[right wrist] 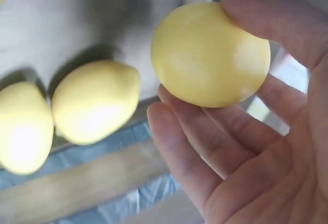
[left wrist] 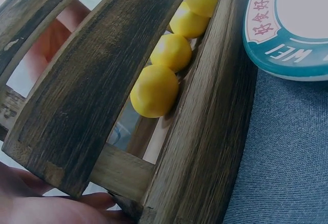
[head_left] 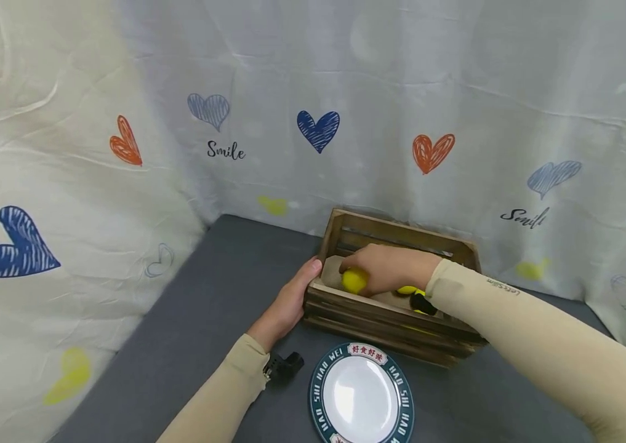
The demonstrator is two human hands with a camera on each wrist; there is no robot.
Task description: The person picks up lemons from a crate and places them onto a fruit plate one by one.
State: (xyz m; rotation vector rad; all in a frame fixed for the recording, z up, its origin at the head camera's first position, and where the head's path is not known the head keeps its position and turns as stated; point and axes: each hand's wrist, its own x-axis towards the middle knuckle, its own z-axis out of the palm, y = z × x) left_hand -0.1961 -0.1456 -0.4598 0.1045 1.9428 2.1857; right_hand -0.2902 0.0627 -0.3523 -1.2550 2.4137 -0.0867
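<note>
My right hand reaches into a slatted wooden crate and holds a yellow lemon between thumb and fingers, above the crate's floor. In the right wrist view, another lemon lies next to it, with more at the left. My left hand grips the crate's left end, its thumb at the top rim. Through the slats, the left wrist view shows several lemons in a row along the crate's side. The right forearm hides part of the crate's inside.
A plate with a dark green lettered rim stands on the dark grey table, just in front of the crate. A white curtain printed with hearts hangs behind and at the left. Black wrist cameras sit on both wrists.
</note>
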